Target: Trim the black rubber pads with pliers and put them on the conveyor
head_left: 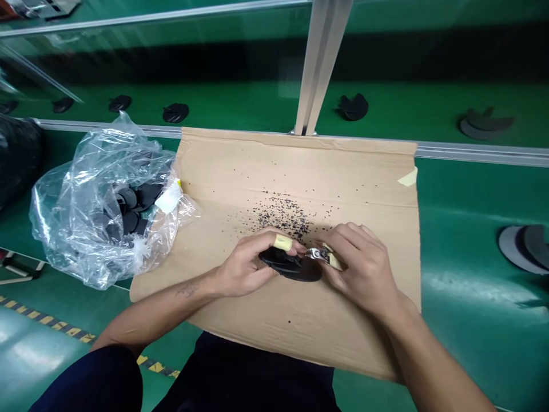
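Note:
My left hand (pixel 253 263) grips a round black plastic part (pixel 300 270) by its left side. Yellow tape wraps one of that hand's digits and rests against the part's upper edge. In my right hand (pixel 360 263) is a pair of small metal nippers (pixel 317 253), fingers closed round the handles. The nippers' tip sits right by the upper edge of the black part; whether the jaws touch it I cannot tell. Just beyond both hands, many tiny black scraps (pixel 283 214) lie scattered over a cardboard sheet (pixel 240 315).
A clear plastic bag (pixel 107 229) of black parts stands left of the cardboard. More black parts (pixel 352 107) lie along the green surface behind the metal rail, and another (pixel 527 247) is at right. A metal post (pixel 319 68) rises behind the cardboard. A black bag (pixel 19 160) is far left.

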The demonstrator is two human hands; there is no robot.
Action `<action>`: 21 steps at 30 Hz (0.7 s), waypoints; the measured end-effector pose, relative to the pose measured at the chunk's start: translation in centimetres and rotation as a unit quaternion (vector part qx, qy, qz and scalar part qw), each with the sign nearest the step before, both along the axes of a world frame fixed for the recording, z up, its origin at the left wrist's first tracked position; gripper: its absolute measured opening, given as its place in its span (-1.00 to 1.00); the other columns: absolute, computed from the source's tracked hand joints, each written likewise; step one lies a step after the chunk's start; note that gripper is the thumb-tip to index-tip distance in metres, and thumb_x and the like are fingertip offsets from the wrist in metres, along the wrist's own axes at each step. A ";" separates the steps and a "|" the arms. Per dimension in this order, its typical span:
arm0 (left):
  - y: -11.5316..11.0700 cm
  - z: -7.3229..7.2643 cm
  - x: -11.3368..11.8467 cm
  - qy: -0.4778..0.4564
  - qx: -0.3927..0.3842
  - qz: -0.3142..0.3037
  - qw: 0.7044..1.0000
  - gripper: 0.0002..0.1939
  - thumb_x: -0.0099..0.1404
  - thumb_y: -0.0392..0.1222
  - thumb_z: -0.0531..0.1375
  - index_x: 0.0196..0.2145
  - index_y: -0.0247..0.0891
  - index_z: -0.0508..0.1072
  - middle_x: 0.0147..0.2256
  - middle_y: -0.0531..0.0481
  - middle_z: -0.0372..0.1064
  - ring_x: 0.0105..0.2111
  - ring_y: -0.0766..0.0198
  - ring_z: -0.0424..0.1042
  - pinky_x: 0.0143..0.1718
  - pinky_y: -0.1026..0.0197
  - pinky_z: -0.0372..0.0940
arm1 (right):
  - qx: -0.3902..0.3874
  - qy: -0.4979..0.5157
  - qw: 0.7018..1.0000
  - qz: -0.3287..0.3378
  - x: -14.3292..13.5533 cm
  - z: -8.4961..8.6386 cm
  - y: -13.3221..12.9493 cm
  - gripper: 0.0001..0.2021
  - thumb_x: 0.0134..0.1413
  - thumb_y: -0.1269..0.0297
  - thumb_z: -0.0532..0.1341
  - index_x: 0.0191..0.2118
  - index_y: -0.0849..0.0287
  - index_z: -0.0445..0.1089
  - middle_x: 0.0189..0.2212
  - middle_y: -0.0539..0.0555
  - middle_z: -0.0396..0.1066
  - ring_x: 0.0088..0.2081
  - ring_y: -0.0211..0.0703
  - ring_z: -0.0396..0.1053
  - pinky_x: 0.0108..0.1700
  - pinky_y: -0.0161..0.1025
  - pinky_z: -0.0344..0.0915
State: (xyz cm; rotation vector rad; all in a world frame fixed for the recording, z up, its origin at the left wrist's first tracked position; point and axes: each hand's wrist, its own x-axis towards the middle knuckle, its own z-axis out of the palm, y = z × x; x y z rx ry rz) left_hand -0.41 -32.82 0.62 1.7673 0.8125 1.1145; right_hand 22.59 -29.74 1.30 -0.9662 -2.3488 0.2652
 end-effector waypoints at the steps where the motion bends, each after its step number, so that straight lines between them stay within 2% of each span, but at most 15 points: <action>1: 0.1 0.0 0.0 0.015 0.019 0.009 1.000 -0.80 0.32 -0.45 0.22 -0.12 -0.27 0.45 -0.13 -0.10 0.48 -0.09 0.26 0.48 -0.04 0.21 0.41 | 0.001 -0.002 1.000 0.000 -0.1 -0.1 -0.1 -0.87 0.20 0.45 0.17 -0.16 0.18 0.43 -0.38 0.09 0.47 -0.38 -0.15 0.30 -0.32 -0.20 0.14; 4: 0.3 0.0 0.1 0.039 0.051 0.032 0.997 -0.83 0.32 -0.43 0.21 -0.16 -0.28 0.48 -0.20 -0.08 0.44 -0.18 0.30 0.44 -0.14 0.25 0.38 | 0.018 -0.014 1.000 0.000 -0.4 0.0 -0.3 -0.87 0.20 0.47 0.17 -0.17 0.21 0.43 -0.37 0.09 0.49 -0.38 -0.17 0.30 -0.33 -0.21 0.10; 7: 0.2 -0.1 0.0 0.031 0.055 0.036 0.997 -0.79 0.30 -0.49 0.19 -0.15 -0.29 0.47 -0.20 -0.06 0.44 -0.17 0.31 0.45 -0.14 0.27 0.39 | 0.030 -0.029 0.999 -0.003 -0.4 0.0 -0.4 -0.84 0.20 0.49 0.14 -0.17 0.20 0.43 -0.37 0.08 0.50 -0.39 -0.18 0.29 -0.34 -0.21 0.09; 10: 0.1 -0.3 0.0 0.021 0.041 0.036 0.998 -0.76 0.28 -0.52 0.19 -0.14 -0.29 0.46 -0.20 -0.06 0.47 -0.15 0.32 0.47 -0.11 0.28 0.40 | 0.044 -0.034 0.998 -0.007 -0.5 -0.2 -0.3 -0.83 0.19 0.51 0.13 -0.17 0.21 0.43 -0.36 0.08 0.51 -0.38 -0.17 0.29 -0.34 -0.21 0.10; 15: -0.1 -0.5 0.1 -0.003 -0.006 0.034 0.999 -0.83 0.30 -0.42 0.27 -0.15 -0.29 0.45 -0.22 -0.07 0.48 -0.17 0.31 0.49 -0.14 0.30 0.42 | 0.042 -0.039 0.998 -0.015 -0.6 -0.3 -0.6 -0.84 0.20 0.50 0.12 -0.19 0.22 0.43 -0.38 0.07 0.51 -0.38 -0.18 0.30 -0.34 -0.21 0.10; 21: -0.1 -0.5 0.1 -0.010 0.001 0.033 0.999 -0.84 0.30 -0.41 0.27 -0.16 -0.29 0.45 -0.21 -0.07 0.50 -0.17 0.32 0.50 -0.13 0.31 0.43 | 0.054 -0.033 0.998 -0.025 -0.7 -0.1 -0.8 -0.86 0.17 0.51 0.17 -0.20 0.25 0.45 -0.43 0.06 0.46 -0.40 -0.19 0.29 -0.34 -0.23 0.10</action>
